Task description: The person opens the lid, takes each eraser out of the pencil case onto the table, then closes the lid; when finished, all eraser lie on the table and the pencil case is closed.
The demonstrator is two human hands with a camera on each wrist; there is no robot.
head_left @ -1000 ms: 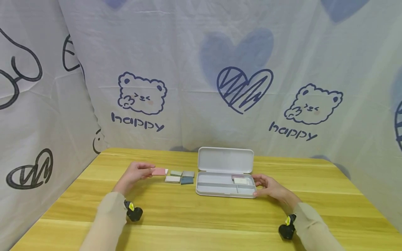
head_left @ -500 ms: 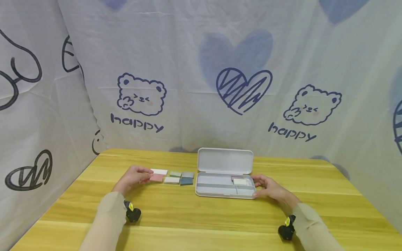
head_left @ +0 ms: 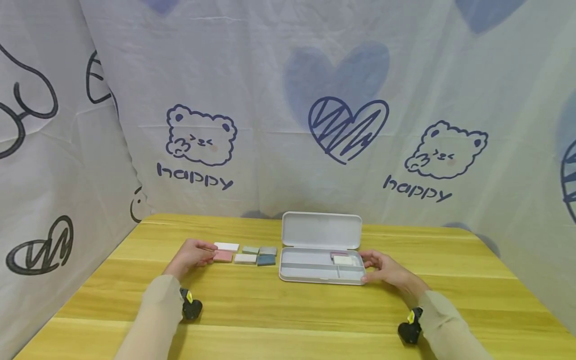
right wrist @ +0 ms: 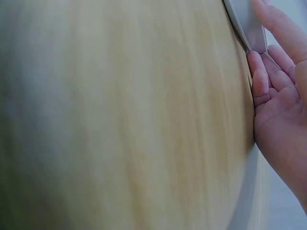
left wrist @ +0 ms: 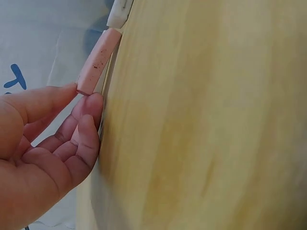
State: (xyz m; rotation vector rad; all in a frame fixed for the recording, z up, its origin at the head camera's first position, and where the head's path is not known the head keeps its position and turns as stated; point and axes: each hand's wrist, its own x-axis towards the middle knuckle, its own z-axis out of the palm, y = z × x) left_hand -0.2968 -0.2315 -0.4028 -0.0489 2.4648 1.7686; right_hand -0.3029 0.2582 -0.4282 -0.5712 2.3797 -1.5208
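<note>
In the head view, my left hand (head_left: pixel 193 253) is at the left end of a pink eraser (head_left: pixel 222 256) in a group of small blocks. The left wrist view shows its thumb and a finger pinching the near end of that eraser, which has dark specks. Just behind it lies a white eraser (head_left: pixel 227 246). My right hand (head_left: pixel 386 269) holds the right end of an open white pencil case (head_left: pixel 308 272), thumb at the front corner and fingers along the side. Inside, a white eraser (head_left: pixel 343 260) lies in front of a mauve one (head_left: pixel 338 254).
Between the left hand and the case sit a green eraser (head_left: pixel 250 250), a grey eraser (head_left: pixel 268 251), an off-white eraser (head_left: pixel 245 259) and a dark blue eraser (head_left: pixel 266 260). The case's lid (head_left: pixel 321 230) stands raised at the back. A printed curtain (head_left: pixel 270 125) hangs behind the wooden table (head_left: pixel 288 320).
My left hand has brought the pink eraser down and slightly towards me, from over the white eraser to the table in front of it. The right hand stays at the case.
</note>
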